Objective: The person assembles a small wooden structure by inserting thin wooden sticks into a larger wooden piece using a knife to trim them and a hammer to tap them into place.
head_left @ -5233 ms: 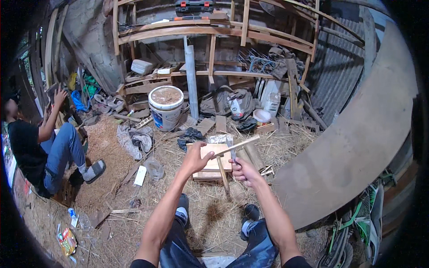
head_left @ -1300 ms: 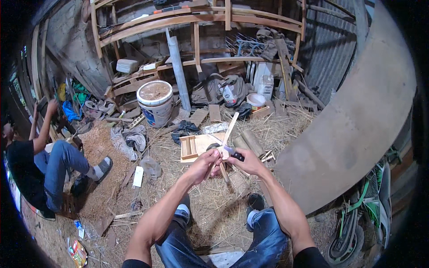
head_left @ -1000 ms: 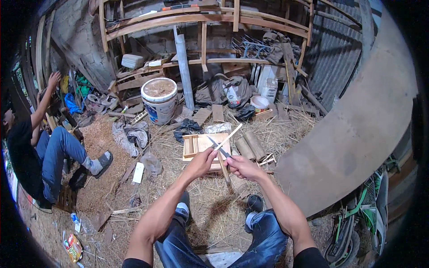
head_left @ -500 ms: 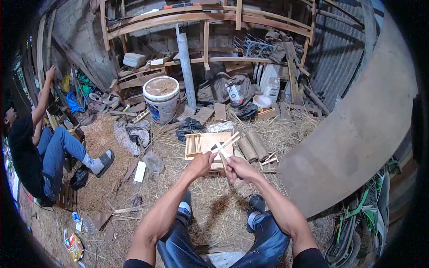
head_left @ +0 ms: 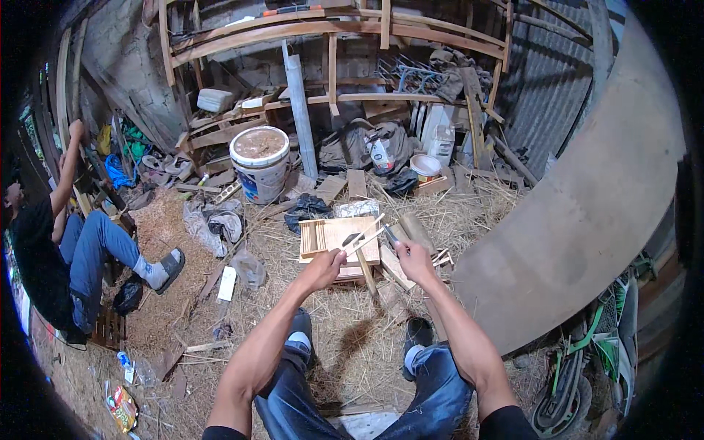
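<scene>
- Two bare hands out front above a straw-strewn floor [head_left: 352, 345], beside a big curved plank [head_left: 587, 213] on the right.
- Seated person [head_left: 66, 249] at far left, one arm raised.
- White bucket [head_left: 260, 163] well behind, near the frame's post.
- Low wooden block [head_left: 339, 240] just beyond the hands.
- Left hand [head_left: 324, 268] closed around a thin wooden stick [head_left: 364, 236], angled up to the right over the block.
- Right hand [head_left: 415, 261] gripping a small knife [head_left: 390, 233], blade near the stick.

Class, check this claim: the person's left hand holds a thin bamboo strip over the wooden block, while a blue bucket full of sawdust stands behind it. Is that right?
One detail is off: the bucket is white, not blue, as the head view shows. The left hand does hold the thin bamboo strip over the wooden block.
</scene>
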`<state>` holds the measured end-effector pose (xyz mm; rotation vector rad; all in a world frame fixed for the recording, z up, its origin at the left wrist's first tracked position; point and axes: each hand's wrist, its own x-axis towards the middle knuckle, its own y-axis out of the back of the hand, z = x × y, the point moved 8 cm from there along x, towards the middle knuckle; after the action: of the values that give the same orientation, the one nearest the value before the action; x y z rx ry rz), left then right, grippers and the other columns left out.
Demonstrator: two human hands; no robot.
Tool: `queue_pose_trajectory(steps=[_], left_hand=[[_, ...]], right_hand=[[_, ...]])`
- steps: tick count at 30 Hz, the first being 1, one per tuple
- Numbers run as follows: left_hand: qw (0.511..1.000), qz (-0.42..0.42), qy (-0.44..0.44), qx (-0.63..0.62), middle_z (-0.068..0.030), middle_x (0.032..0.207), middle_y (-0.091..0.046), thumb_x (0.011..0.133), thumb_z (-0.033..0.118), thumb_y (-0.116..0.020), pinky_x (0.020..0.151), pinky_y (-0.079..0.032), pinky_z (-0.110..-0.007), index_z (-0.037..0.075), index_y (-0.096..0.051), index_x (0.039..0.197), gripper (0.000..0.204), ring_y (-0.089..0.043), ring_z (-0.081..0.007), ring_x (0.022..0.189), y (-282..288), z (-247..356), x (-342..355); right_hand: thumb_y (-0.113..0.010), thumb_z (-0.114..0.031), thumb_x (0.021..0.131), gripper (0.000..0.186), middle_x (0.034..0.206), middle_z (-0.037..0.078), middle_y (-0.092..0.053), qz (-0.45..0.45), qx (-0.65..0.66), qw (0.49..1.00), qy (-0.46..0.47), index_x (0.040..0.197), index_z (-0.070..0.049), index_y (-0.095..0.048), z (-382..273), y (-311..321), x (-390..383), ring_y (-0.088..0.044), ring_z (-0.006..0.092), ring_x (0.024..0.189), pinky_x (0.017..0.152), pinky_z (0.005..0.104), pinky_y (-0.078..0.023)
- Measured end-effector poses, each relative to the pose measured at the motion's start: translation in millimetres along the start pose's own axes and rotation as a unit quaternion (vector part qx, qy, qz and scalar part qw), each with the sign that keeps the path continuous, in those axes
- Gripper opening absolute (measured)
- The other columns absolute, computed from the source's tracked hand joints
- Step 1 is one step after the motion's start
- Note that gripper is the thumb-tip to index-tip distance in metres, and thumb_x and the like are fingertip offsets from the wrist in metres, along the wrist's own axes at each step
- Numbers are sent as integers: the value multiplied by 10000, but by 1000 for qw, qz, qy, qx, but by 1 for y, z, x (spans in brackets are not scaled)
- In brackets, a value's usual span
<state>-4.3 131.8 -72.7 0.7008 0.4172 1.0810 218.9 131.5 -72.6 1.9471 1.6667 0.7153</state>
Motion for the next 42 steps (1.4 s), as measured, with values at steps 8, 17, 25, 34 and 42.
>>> queue_pose_trajectory(steps=[8, 17, 25, 34, 42], left_hand=[[997, -17, 34, -70, -89, 691, -593, 966, 290, -327, 668, -430, -324, 6, -466, 868, 331, -551, -192, 677, -11, -5, 3], [996, -32, 26, 75, -192, 760, -594, 917, 232, -439, 690, -457, -387, -25, -523, 964, 275, -588, -315, 724, -11, -65, 3], [958, -166, 148, 179, -196, 814, -635, 791, 180, -552, 646, -484, -402, -1, -560, 919, 222, -627, -298, 733, -17, -79, -11], [979, -86, 110, 149, -223, 925, -630, 846, 256, -459, 793, -459, -415, 3, -618, 972, 325, -599, -355, 889, -22, -91, 6], [987, 21, 122, -98, -57, 715, -567, 923, 254, -458, 548, -426, -288, 21, -529, 974, 249, -515, -133, 593, -7, -47, 10]], right_hand=[[-502, -343, 865, 382, 878, 285, -603, 17, -41, 999, 12, 936, 20, -600, 2, 1, -2, -574, 440, 870, 771, 468, -441], [-485, -362, 874, 438, 913, 278, -609, 43, -115, 986, -111, 999, 43, -596, 36, 21, 9, -585, 422, 901, 795, 467, -454], [-493, -360, 868, 443, 944, 287, -597, 13, -156, 986, -59, 983, 56, -593, 29, 6, 8, -573, 415, 929, 830, 466, -438], [-449, -327, 894, 416, 887, 312, -593, 18, -123, 992, 13, 975, 57, -588, 18, -8, 12, -577, 452, 879, 789, 490, -453], [-560, -371, 804, 344, 721, 220, -612, 3, -48, 990, 130, 815, -32, -617, -42, -7, -10, -598, 394, 723, 652, 470, -451]])
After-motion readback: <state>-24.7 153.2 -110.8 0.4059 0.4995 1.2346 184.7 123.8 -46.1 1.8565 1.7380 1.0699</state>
